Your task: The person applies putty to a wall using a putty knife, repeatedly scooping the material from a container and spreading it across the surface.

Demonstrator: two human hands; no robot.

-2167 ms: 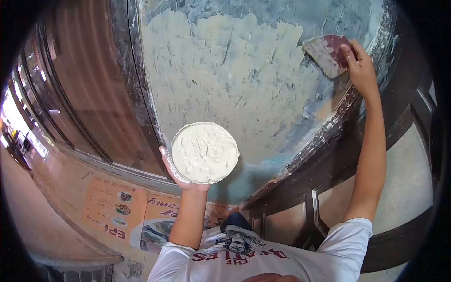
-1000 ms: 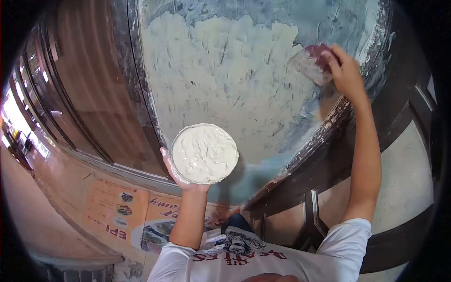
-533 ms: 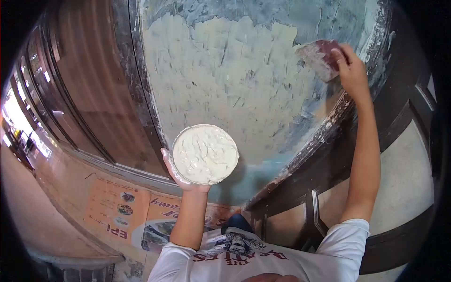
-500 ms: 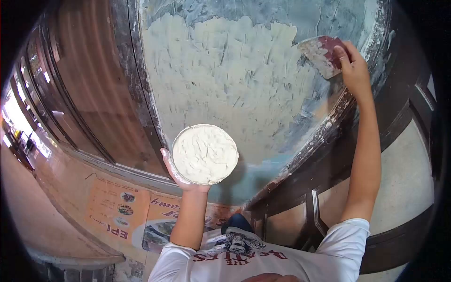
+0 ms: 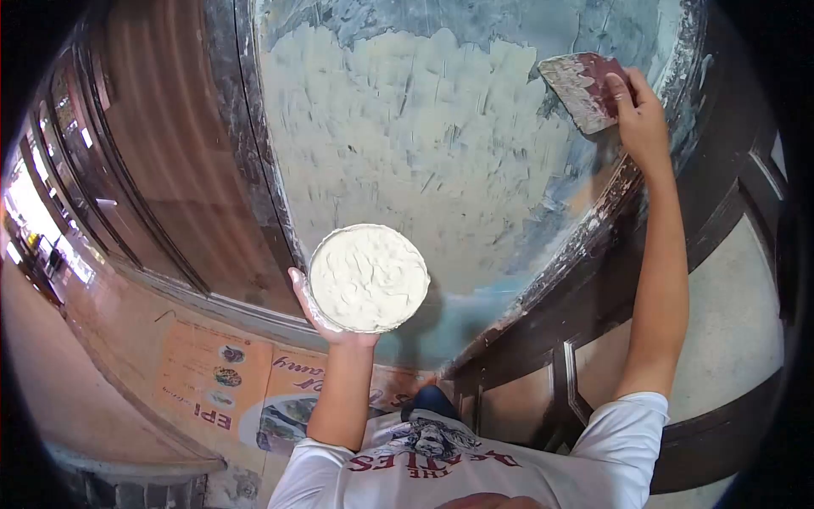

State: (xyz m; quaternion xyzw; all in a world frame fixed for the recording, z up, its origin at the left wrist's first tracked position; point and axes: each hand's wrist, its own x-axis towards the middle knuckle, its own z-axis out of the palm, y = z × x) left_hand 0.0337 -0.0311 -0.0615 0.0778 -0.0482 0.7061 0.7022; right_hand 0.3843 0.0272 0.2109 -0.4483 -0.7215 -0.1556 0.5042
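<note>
Head view: both hands are occupied and well apart. The left hand (image 5: 317, 316) is clasped on a round tub (image 5: 368, 226), its thumb along the side and its fingers hidden beneath. Ridged, pale paste (image 5: 369, 278) fills the tub. Farther up and to the right, the right hand (image 5: 644, 119) grips a dark red scraper (image 5: 585, 89), thumb on the near face. Pale smears cover the scraper's left part, which points toward the wall's middle; whether its edge touches the wall (image 5: 500, 24) cannot be told. A cream coat (image 5: 398, 144) spreads between and above the hands, with blue-grey surface showing above it and beside the scraper. Left of the left forearm lies an orange banner (image 5: 292, 386). Below the right hand, dark woodwork (image 5: 555, 335) runs beside the forearm.
</note>
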